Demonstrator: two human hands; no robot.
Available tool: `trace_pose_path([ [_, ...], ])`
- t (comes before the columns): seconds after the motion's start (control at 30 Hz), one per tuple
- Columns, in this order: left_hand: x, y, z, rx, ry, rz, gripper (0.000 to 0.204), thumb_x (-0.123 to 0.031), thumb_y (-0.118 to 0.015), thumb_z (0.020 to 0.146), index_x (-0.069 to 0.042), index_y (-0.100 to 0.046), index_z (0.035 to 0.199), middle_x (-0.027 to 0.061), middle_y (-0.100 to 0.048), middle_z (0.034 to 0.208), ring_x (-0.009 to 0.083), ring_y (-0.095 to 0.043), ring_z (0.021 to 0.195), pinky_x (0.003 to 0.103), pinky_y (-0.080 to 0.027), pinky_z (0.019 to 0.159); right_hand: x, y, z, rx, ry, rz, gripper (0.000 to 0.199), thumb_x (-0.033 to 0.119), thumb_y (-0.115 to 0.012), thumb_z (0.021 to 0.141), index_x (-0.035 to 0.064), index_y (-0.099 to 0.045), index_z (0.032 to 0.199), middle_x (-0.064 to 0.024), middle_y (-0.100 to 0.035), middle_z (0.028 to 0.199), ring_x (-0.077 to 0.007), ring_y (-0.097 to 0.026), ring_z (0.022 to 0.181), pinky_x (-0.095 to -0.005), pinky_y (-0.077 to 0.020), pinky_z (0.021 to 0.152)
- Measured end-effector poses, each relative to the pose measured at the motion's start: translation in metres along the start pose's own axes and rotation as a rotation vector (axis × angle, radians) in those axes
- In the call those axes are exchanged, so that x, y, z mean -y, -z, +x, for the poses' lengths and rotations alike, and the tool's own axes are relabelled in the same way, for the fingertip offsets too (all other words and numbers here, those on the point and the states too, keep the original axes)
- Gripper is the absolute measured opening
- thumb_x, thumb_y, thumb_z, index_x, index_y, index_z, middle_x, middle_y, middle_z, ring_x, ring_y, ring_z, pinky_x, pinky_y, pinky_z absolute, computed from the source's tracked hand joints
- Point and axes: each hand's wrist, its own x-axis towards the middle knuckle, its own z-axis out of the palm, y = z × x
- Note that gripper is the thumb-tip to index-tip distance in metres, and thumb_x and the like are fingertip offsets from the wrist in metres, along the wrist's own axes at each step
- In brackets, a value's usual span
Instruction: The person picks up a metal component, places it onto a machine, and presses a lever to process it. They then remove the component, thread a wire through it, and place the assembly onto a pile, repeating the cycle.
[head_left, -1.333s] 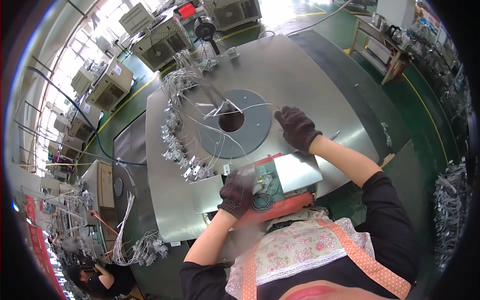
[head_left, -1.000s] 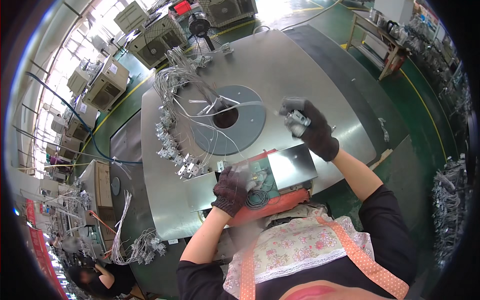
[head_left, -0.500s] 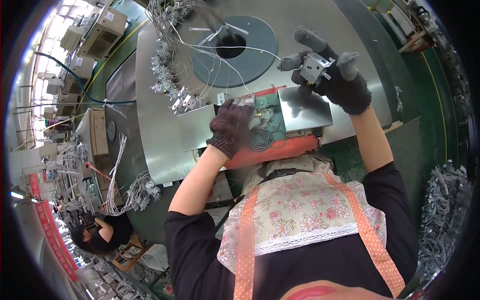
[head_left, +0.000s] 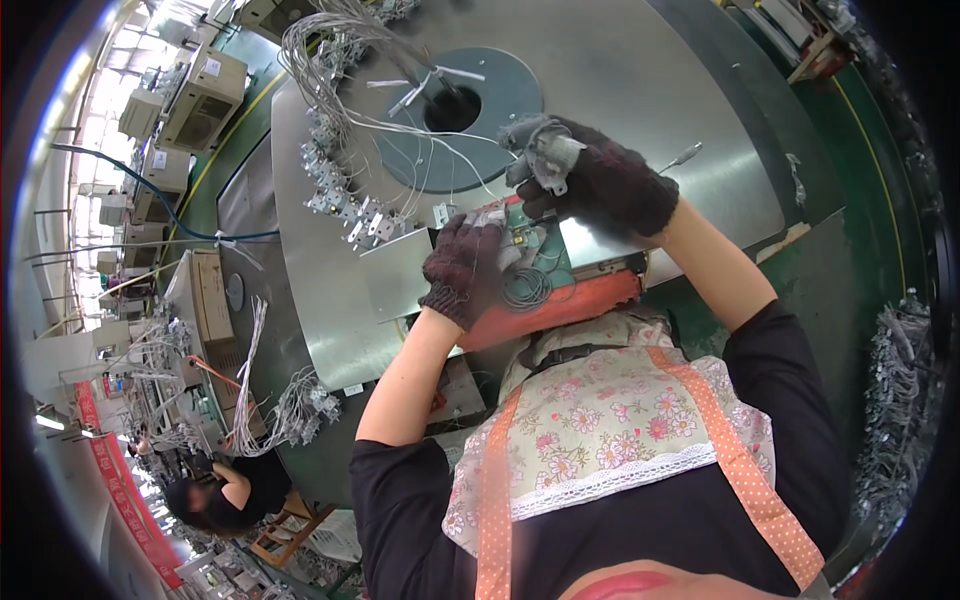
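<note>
Both my hands wear dark gloves with grey fingertips. My left hand [head_left: 463, 258] rests at the left of the green work surface [head_left: 553, 244], its fingers closed near the end of a thin white wire [head_left: 455, 152]. What they pinch is hidden. My right hand [head_left: 600, 178] is raised above the right side of that surface, fingers curled around a small boxy metal housing [head_left: 556, 183], mostly covered by the glove. A coil of grey wire [head_left: 525, 288] lies just right of my left hand. Beyond my right wrist shows a thin silver-tipped piece [head_left: 685, 156].
A red padded edge [head_left: 565, 312] runs along my side of the work surface. Several small metal housings [head_left: 372, 226] with wires lie at the left, near a round grey disc [head_left: 520, 90] with a dark hole. A co-worker [head_left: 235, 495] sits at the far lower left.
My right hand has moved left and turned over, bringing the metal housing closer to my left hand and closing around it. My left hand stays nearly in place. The view has shifted slightly.
</note>
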Motion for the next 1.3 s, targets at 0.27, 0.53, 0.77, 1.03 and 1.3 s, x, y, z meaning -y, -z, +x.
trace_pose_path([
  [0.27, 0.000, 0.000, 0.004, -0.021, -0.029, -0.032, 0.058, -0.043, -0.069, 0.090, -0.003, -0.062, 0.130, 0.0190, -0.068, 0.125, 0.0364, -0.062, 0.121, 0.049, -0.041, 0.112, 0.001, 0.001, -0.020, 0.209, 0.150, 0.172, 0.061, 0.025, -0.062, 0.099, 0.0094, -0.040, 0.154, -0.0119, -0.060, 0.131, -0.0215, -0.066, 0.110, -0.0394, -0.0558, 0.096],
  [0.53, 0.005, -0.004, 0.006, -0.034, -0.022, 0.032, 0.058, -0.044, -0.068, 0.090, -0.002, -0.061, 0.130, 0.0196, -0.069, 0.123, 0.0363, -0.063, 0.119, 0.049, -0.042, 0.112, 0.004, -0.018, -0.019, -0.042, 0.265, -0.065, 0.069, 0.036, -0.070, 0.094, 0.0088, -0.045, 0.152, -0.0034, -0.058, 0.117, -0.0139, -0.060, 0.105, -0.0335, -0.0572, 0.091],
  [0.77, -0.005, 0.003, 0.004, -0.060, -0.043, -0.012, 0.055, -0.041, -0.069, 0.090, 0.000, -0.063, 0.125, 0.0202, -0.071, 0.117, 0.0366, -0.067, 0.112, 0.049, -0.045, 0.109, -0.012, -0.005, -0.019, 0.062, 0.284, 0.090, 0.058, 0.027, -0.068, 0.096, 0.0117, -0.047, 0.148, 0.0020, -0.056, 0.109, -0.0101, -0.060, 0.095, -0.0326, -0.0587, 0.086],
  [1.03, -0.010, 0.012, 0.005, 0.024, -0.012, -0.007, 0.054, -0.037, -0.068, 0.091, -0.001, -0.062, 0.130, 0.0207, -0.070, 0.121, 0.0365, -0.066, 0.115, 0.048, -0.044, 0.110, -0.016, -0.006, -0.008, -0.117, 0.249, -0.019, 0.058, 0.043, -0.071, 0.092, 0.0148, -0.051, 0.139, -0.0005, -0.059, 0.115, -0.0117, -0.063, 0.084, -0.0304, -0.0580, 0.077],
  [1.3, -0.013, 0.015, 0.007, -0.009, 0.015, -0.026, 0.056, -0.042, -0.069, 0.090, -0.003, -0.062, 0.128, 0.0195, -0.071, 0.115, 0.0375, -0.065, 0.115, 0.049, -0.043, 0.110, -0.007, -0.008, -0.011, 0.001, 0.192, 0.128, 0.058, 0.029, -0.067, 0.095, 0.0097, -0.046, 0.146, -0.0077, -0.060, 0.122, -0.0172, -0.065, 0.101, -0.0365, -0.0570, 0.092],
])
